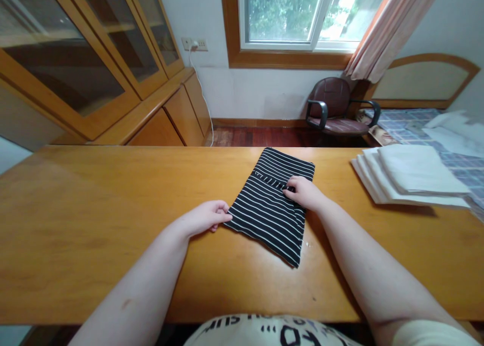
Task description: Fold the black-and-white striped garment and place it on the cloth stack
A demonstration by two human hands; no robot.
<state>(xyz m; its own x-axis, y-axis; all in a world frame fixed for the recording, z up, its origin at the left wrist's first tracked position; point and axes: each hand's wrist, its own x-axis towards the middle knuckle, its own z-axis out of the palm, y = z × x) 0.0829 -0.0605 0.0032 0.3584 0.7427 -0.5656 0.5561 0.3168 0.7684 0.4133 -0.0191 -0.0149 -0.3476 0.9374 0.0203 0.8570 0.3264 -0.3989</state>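
Observation:
A folded black cloth with thin white stripes (268,210) lies flat near the middle of the wooden table (94,220), turned at a slant. My left hand (206,217) rests at the cloth's left corner, fingers curled and pinching its edge. My right hand (304,192) lies on the cloth's upper right part, fingers bent and gripping a fold there.
A stack of folded white cloths (410,177) sits at the table's right side. Behind the table are a dark red office chair (336,109), a bed with a checked cover (434,129), a wooden glass-door cabinet (94,63) at left and a window.

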